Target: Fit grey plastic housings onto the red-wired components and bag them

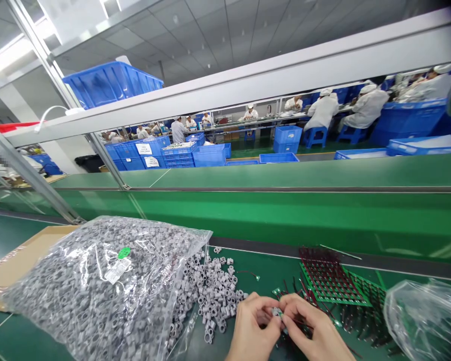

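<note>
Just to the right of the big clear bag [108,286] of grey plastic collars, the person's left hand [253,326] and right hand [311,326] meet, fingers bent and tips pinched close on one small grey-and-green part [276,312]. Loose grey collars [216,291] lie against the bag's right edge. Well to the right of the bag are green circuit board panels [336,282] with dark wires [319,256]. Much looks left: many collars lie loose and many little boards sit joined together. How many are done, one cannot tell.
</note>
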